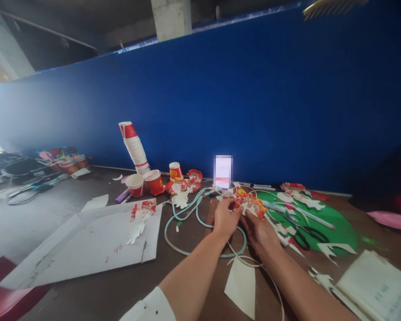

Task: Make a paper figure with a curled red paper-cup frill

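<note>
Both of my hands are together over the middle of the table, around a paper-cup cutout with a red and yellow patterned rim and white cut shapes. My left hand pinches its left side with thumb and fingers. At its lower right edge, the fingers of my right hand are closed on it, partly hidden. A similar cutout lies just left of my hands, and another cutout rests on a white board. Black-handled scissors lie right of my right hand.
Pale blue cable loops beneath my hands. A leaning stack of paper cups stands by the blue partition. The white board covers the left; a green disc with paper scraps and an open notebook lie right.
</note>
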`<state>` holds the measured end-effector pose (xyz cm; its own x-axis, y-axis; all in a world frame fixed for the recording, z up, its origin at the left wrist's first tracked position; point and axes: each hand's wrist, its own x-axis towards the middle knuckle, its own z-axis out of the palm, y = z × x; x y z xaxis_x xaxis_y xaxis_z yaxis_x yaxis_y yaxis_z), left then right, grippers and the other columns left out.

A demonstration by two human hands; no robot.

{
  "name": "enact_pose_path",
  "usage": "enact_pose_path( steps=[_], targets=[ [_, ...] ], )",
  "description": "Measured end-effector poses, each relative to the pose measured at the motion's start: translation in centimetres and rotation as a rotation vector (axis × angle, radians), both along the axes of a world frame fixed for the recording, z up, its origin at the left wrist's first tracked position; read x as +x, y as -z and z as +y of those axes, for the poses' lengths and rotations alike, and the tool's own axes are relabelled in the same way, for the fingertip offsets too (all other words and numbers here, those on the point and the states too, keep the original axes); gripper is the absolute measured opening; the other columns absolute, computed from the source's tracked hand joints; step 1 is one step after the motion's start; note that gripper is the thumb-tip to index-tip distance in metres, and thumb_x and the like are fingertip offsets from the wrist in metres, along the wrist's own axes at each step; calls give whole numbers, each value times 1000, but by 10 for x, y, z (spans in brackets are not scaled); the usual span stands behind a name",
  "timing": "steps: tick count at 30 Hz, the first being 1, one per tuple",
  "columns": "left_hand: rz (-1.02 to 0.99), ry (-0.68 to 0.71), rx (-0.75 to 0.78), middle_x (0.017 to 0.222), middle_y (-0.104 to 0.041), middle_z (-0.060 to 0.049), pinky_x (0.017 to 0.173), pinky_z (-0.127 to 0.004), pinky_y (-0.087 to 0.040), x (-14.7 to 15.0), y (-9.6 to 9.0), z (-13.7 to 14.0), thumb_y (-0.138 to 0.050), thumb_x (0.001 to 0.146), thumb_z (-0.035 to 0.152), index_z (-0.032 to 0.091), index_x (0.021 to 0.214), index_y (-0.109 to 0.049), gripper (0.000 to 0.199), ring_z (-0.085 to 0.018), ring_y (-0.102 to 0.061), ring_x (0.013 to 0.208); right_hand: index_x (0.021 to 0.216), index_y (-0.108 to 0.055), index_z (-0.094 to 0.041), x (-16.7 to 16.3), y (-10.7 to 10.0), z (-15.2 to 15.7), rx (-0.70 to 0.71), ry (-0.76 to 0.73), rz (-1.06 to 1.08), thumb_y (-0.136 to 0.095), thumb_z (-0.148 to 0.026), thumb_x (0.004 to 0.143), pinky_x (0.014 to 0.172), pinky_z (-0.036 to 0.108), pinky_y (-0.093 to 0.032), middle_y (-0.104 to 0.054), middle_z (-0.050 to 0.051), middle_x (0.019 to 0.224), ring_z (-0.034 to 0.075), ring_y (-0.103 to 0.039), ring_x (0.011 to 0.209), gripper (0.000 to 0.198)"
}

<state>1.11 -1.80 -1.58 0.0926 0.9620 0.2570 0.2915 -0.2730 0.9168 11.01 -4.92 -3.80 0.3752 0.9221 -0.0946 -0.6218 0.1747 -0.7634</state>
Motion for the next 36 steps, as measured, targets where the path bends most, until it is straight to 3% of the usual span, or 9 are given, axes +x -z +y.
enact_pose_path(
  steps=[6,14,30,36],
  targets=[
    [-12,-24,13,98,-69,-9,83,-31,-48,-3,-7,-3,-54,83,46,17,98,-69,36,-20,-63,90,92,-63,-25,-2,-6,-2,2,30,27,-74,-20,59,80,39,-56,-68,4,111,25,-63,102,35],
    [48,-110,-22,94,-71,-3,82,-27,-47,-8,-13,-1,-58,80,24,21,94,-68,17,-16,-64,86,92,-62,-24,-5,-9,-5,-35,58,11,-76,-20,58,81,41,-56,-70,5,105,26,-65,100,37],
    [72,-101,-7,85,-70,-1,77,-26,-47,-9,-11,0,-60,77,19,21,84,-66,9,-15,-63,80,86,-66,-25,-5,-11,-8,-57,18,-20,-77,-18,56,79,41,-57,-73,4,92,27,-67,92,33],
    [-1,-75,-51,92,-71,-3,78,-26,-47,-10,-10,3,-62,77,22,20,95,-68,18,-15,-64,83,86,-67,-25,-5,-12,-8,-66,-32,-25,-75,-17,56,78,37,-57,-73,3,93,26,-67,93,33]
  ],
)
